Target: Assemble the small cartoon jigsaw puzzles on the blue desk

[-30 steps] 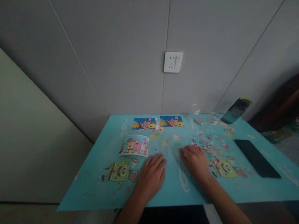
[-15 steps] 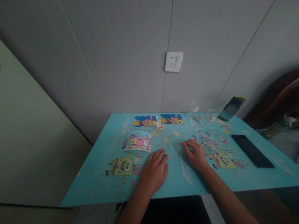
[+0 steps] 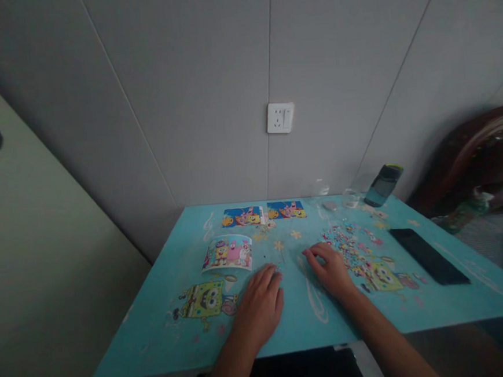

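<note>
The left hand (image 3: 259, 304) lies flat, fingers outstretched, on the table (image 3: 150, 341) at the lower centre of the frame, near the curved card (image 3: 228, 253) left of centre. The right hand (image 3: 331, 268), right of centre, has its fingers bent towards the thumb; whether they grip anything cannot be told. Tiny pieces (image 3: 346, 241) lie scattered just beside it, towards the right, with a black slab (image 3: 428, 256) farther right.

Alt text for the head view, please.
The left hand lies palm-down, right hand curls beside tiny scattered pieces on a blue table. A cartoon sheet sits beyond the left hand; a dark slab lies right of the pieces.
</note>
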{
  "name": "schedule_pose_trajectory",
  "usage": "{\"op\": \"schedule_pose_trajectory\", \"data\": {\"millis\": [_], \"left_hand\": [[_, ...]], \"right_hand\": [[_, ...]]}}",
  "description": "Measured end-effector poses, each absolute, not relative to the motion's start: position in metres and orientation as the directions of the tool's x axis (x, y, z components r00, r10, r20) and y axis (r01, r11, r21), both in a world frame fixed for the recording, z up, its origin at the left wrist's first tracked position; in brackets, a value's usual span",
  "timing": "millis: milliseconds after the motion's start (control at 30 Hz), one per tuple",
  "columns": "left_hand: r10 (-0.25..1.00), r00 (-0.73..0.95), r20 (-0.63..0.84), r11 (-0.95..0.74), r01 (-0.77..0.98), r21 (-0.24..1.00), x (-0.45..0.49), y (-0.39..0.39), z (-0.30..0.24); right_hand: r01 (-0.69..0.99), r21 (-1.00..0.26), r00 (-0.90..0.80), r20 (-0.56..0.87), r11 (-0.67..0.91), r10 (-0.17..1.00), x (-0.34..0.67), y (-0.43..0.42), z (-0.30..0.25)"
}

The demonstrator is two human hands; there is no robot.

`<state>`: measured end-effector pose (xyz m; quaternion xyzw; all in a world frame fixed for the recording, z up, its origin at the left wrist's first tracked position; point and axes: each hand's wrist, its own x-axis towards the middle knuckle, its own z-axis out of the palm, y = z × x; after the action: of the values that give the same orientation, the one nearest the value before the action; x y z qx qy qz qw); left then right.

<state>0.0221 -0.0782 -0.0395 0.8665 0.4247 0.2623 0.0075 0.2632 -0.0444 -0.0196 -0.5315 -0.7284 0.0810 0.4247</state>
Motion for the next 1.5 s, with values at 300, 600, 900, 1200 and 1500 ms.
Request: {"op": "schedule_pose_trajectory", "data": {"millis": [300, 600, 900, 1200, 1500], "left_hand": [[0.713, 0.516, 0.475, -0.663, 0.716, 0.219, 0.019, -0.074, -0.046], [0.723, 0.511, 0.465, -0.650, 0.731, 0.207, 0.020, -0.077, -0.040], [0.744, 0.480, 0.465, -0.627, 0.742, 0.237, 0.023, -0.079, -0.034], [0.774, 0.469, 0.426, -0.602, 0.753, 0.265, 0.026, -0.083, -0.030], [0.781, 0.483, 0.396, -0.604, 0.745, 0.283, 0.025, -0.083, -0.029]], "right_hand": [[0.729, -0.530, -0.117, 0.527, 0.433, 0.842, 0.256, -0.043, -0.021], [0.705, -0.544, -0.139, 0.522, 0.454, 0.842, 0.255, -0.043, -0.021], [0.693, -0.545, -0.187, 0.497, 0.472, 0.848, 0.257, -0.045, -0.020], [0.694, -0.537, -0.227, 0.469, 0.480, 0.853, 0.259, -0.045, -0.022], [0.705, -0.522, -0.271, 0.427, 0.480, 0.863, 0.252, -0.048, -0.017]]}}
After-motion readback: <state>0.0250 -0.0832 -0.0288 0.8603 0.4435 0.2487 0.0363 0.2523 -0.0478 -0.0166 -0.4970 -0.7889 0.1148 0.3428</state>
